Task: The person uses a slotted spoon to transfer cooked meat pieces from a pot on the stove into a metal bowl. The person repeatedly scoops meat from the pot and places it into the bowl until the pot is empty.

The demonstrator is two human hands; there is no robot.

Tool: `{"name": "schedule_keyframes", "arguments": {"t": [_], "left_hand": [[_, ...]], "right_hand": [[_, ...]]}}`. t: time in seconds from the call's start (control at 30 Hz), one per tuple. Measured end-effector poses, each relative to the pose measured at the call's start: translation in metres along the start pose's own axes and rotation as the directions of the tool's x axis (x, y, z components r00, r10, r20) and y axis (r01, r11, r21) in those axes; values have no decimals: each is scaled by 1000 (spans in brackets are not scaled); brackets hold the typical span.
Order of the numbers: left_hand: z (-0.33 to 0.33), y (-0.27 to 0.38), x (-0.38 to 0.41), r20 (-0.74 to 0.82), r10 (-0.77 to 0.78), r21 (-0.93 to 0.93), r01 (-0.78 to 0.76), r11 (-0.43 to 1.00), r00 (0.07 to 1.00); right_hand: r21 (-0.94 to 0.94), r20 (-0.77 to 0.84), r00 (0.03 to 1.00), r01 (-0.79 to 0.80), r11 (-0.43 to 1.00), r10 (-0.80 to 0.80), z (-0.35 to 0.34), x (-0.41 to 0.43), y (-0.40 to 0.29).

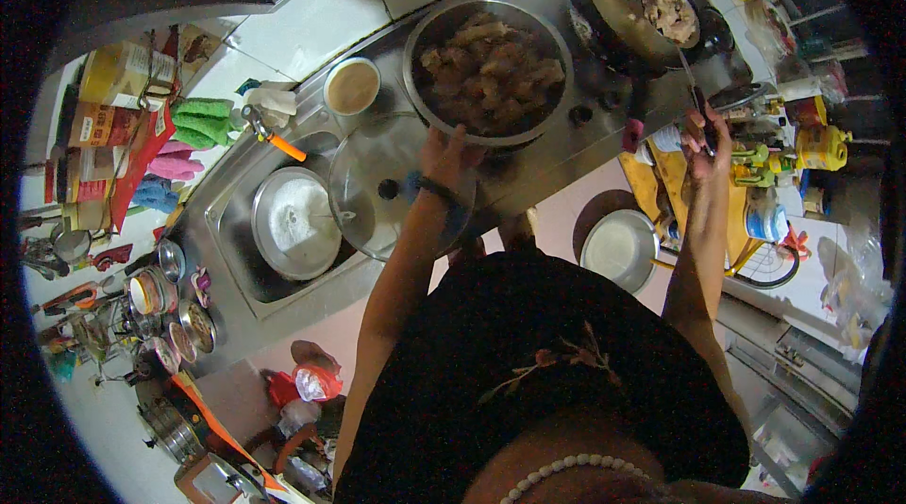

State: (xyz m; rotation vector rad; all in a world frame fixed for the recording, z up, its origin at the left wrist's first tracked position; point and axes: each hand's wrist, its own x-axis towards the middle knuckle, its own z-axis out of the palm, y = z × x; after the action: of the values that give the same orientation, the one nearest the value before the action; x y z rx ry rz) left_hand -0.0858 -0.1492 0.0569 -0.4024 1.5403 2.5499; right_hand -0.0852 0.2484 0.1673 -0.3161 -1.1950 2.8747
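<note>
My left hand (pixel 447 156) grips the near rim of a large metal bowl (pixel 559 104), which holds a heap of browned meat pieces (pixel 492 72). In my right hand (pixel 706 139) is the dark handle of a metal ladle (pixel 688 72). The ladle's head, loaded with pale meat pieces (pixel 669 10), is over the right side of a dark wok (pixel 601 8) on the stove. Just left of the bowl, a glass lid (pixel 368 189) with a dark knob lies partly over the sink's edge, under my left wrist.
A metal basin with water (pixel 297 221) sits in the sink (pixel 233 249), below an orange-handled faucet (pixel 272 136). Behind the lid stands a bowl of brownish contents (pixel 352 86). A metal pot (pixel 619 249) is low down between counter and shelf. Bottles (pixel 824 148) crowd the right side.
</note>
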Motion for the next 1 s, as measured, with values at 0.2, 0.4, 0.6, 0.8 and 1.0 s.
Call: {"name": "schedule_keyframes", "arguments": {"t": [0.2,0.4,0.6,0.8,1.0], "left_hand": [[-5,-6,7,-49,-89,40,91,995,995],[-15,-3,8,42,-104,89,100,991,994],[-14,0,6,-150,-51,-38,45,998,987],[-29,6,28,-245,227,227,-172,959,943],[-34,5,48,-273,341,151,-310,939,899]], "right_hand": [[-113,-54,994,-97,989,92,37,-52,8],[-438,-134,968,-250,863,212,70,-71,46],[-459,88,960,-199,866,267,77,-86,90],[-689,9,925,-270,673,380,104,-92,99],[-840,41,941,-150,522,335,124,-93,101]]}}
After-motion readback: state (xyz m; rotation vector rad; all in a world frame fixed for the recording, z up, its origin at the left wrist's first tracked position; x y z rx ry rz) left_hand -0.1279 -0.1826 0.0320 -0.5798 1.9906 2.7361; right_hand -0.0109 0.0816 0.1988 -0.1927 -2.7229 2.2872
